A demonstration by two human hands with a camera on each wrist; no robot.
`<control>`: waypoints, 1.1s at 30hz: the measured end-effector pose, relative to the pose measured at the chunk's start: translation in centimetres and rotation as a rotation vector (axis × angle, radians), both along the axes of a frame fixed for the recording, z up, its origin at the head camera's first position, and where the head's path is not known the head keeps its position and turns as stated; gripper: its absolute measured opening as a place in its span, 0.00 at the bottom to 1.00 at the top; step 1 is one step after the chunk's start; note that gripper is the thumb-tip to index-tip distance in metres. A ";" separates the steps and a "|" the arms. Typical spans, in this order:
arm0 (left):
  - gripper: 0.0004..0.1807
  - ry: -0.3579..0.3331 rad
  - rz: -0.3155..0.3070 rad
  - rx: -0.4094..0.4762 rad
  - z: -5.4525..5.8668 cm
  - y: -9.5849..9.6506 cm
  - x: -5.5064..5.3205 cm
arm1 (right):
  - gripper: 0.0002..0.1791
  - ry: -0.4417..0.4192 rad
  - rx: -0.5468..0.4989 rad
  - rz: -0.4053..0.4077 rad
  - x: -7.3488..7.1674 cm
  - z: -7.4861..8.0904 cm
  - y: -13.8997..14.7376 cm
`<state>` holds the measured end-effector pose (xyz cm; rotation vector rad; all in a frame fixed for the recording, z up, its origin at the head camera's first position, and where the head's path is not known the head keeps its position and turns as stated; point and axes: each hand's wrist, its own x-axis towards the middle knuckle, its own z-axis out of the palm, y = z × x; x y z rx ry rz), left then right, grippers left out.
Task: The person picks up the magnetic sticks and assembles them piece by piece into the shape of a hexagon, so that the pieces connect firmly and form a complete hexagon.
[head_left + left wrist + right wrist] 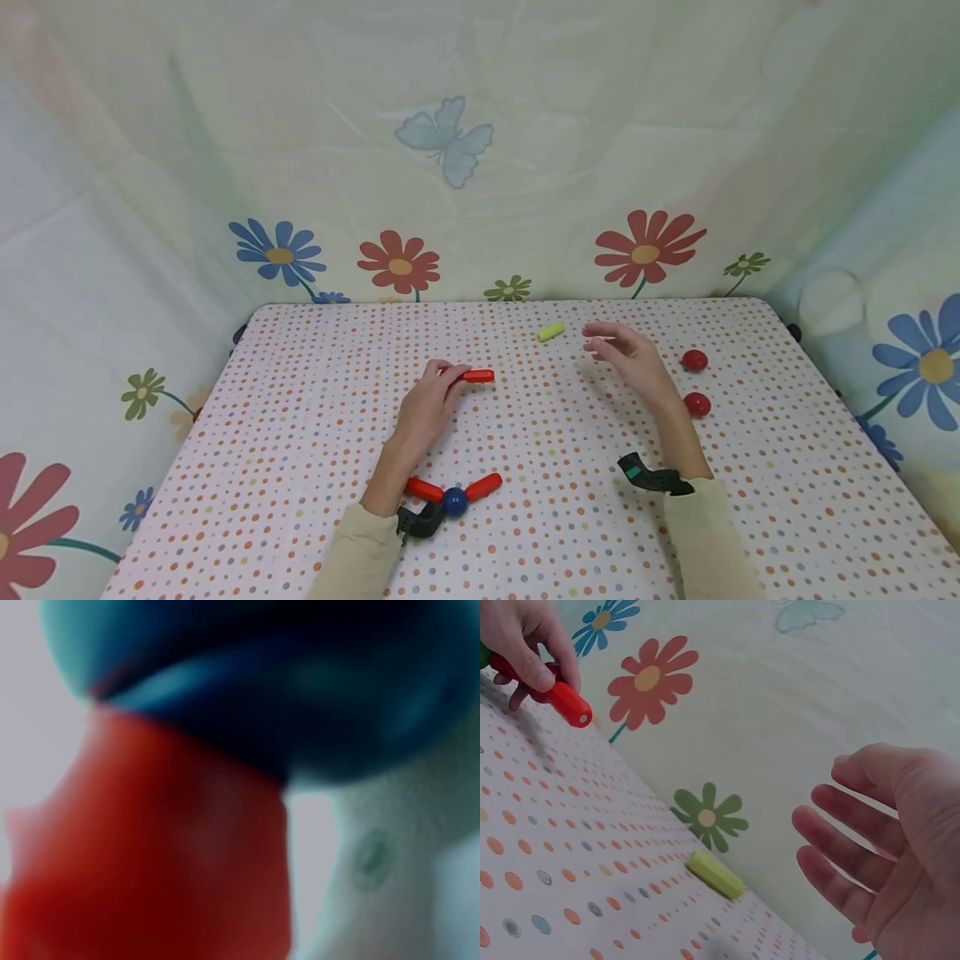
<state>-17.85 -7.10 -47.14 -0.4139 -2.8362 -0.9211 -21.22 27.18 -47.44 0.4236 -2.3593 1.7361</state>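
Note:
My left hand (427,408) pinches a short red rod (478,376) between thumb and fingers over the middle of the table. In the right wrist view this rod's free end has a small hole, and a bit of green (484,656) shows behind the thumb. My right hand (630,362) hovers to the right with its fingers apart and loosely bent, holding nothing. Left of its fingertips lies a yellow-green rod (551,332). Below my left wrist is a blue ball (454,502) with red rods (483,487) on either side; the left wrist view shows the ball blurred and close.
Two red balls (694,360) lie right of my right forearm, one nearer than the other. The table (300,467) has a dotted cover. A flower-printed cloth (525,125) rises behind its far edge and at both sides. Each wrist wears a dark camera mount (652,477).

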 end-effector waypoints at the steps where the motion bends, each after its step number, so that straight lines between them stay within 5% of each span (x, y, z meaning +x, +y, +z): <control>1: 0.17 0.002 0.001 0.002 0.0 0.0 0.0 | 0.21 -0.015 0.036 -0.003 0.0 0.2 0.2; 6: 0.18 -0.013 -0.004 0.010 0.0 0.2 0.1 | 0.21 -0.038 0.234 -0.007 0.8 1.2 1.2; 13: 0.17 0.014 -0.011 0.000 -0.3 0.4 0.2 | 0.23 -0.141 0.424 0.055 4.1 6.3 2.5; 19: 0.18 -0.007 -0.003 -0.008 -0.2 0.2 0.1 | 0.23 -0.188 0.572 0.111 5.0 6.7 6.3; 25: 0.18 -0.013 -0.001 -0.002 -0.2 0.0 0.3 | 0.29 -0.290 0.635 0.061 6.0 7.3 10.2; 33: 0.17 0.023 0.003 -0.015 -0.1 0.0 0.2 | 0.31 -0.380 0.698 0.150 6.7 7.0 13.5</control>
